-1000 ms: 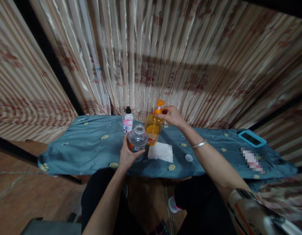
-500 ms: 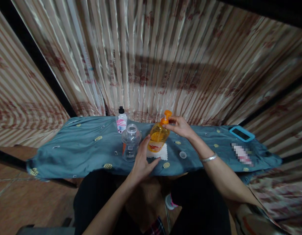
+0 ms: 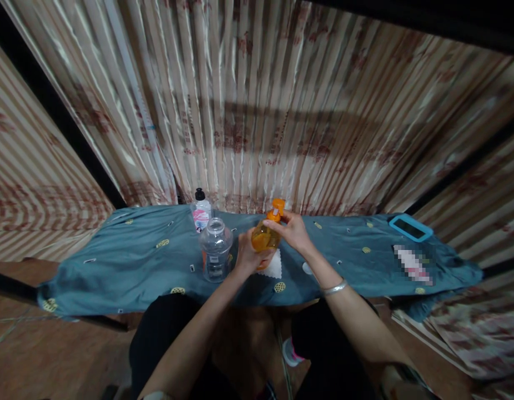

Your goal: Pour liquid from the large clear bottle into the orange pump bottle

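Note:
An orange pump bottle [image 3: 262, 240] with amber liquid inside stands slightly tilted on a white cloth [image 3: 275, 268]. Around its lower body, my left hand [image 3: 249, 254] is closed. My right hand [image 3: 292, 229] grips the orange pump top [image 3: 274, 214] at its collar, thumb in front. Just left of my left hand is a clear wide-mouthed plastic jar [image 3: 216, 250], uncapped. Behind the jar stands a clear bottle [image 3: 201, 214] with a black cap and a pink-and-white label.
A small white round lid [image 3: 308, 269] lies partly behind my right wrist. A blue-framed dark device [image 3: 410, 228] and a blurred-out pink-and-white item [image 3: 413, 265] rest at the right. A patterned blue-green cloth [image 3: 127, 255] covers the bench, with a striped curtain [image 3: 257, 111] behind.
My left hand, open beside the pump bottle before, has closed around its lower body. My right hand keeps its hold at the pump collar. The view has shifted slightly.

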A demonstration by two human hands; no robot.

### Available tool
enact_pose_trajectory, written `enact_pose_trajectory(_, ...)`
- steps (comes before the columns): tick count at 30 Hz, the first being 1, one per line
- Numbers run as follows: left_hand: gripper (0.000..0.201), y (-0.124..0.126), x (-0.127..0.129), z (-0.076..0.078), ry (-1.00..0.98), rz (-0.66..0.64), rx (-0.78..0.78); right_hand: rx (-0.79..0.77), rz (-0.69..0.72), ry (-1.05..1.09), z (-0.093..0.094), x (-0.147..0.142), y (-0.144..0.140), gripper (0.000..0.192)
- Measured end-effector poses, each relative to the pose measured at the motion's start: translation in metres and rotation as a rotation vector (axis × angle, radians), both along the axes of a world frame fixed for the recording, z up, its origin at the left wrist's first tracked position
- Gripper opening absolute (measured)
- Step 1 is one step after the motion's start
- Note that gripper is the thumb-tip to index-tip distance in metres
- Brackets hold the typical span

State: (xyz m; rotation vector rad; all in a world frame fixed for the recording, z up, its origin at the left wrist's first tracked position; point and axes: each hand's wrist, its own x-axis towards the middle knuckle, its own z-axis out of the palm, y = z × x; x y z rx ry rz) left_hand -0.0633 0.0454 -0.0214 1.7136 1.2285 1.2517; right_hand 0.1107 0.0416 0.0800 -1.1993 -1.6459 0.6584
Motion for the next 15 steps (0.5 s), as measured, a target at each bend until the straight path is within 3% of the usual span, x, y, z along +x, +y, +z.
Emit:
enact_pose_trajectory(5,0.069,-0.006,0.0,-0.003,-0.123,-0.012,-0.152,-0.029,-0.005,0.091,-0.011,-0.01,-0.001,0.05)
enact_pose_trajectory(12,0.064,-0.007,-0.007,0.0,-0.227,-0.144,-0.179,-0.19,0.257,0.167,0.015,0.0,0.002,0.074)
enact_pose_trajectory(15,0.063,-0.008,-0.006,0.0,-0.216,-0.147,-0.155,-0.186,0.233,0.192,0.016,0.005,0.005,0.077)
